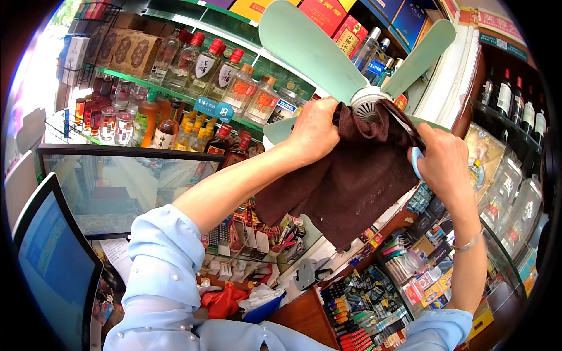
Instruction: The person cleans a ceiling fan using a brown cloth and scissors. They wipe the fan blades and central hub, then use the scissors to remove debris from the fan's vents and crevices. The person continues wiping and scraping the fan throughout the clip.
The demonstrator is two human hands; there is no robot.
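A ceiling fan with pale green blades (311, 48) and a vented white hub (368, 103) is before me, above the counter. Dark brown cloth (360, 188) hangs from just below the hub, partly bunched against it. My left hand (317, 127) grips the cloth's upper left edge beside the hub. My right hand (443, 162) holds scissors with a light blue handle (416, 163); their blades lie along the cloth's upper right edge, to the right of the hub. How far the scissors are opened is hidden by the hand and cloth.
Glass shelves with liquor bottles (204, 70) stand behind the fan at the left, wine bottles (504, 94) at the right. Below left are a wide black-framed screen (131, 188) and a computer monitor (52, 259). A display case holds lighters and small packets (364, 302) at the lower right.
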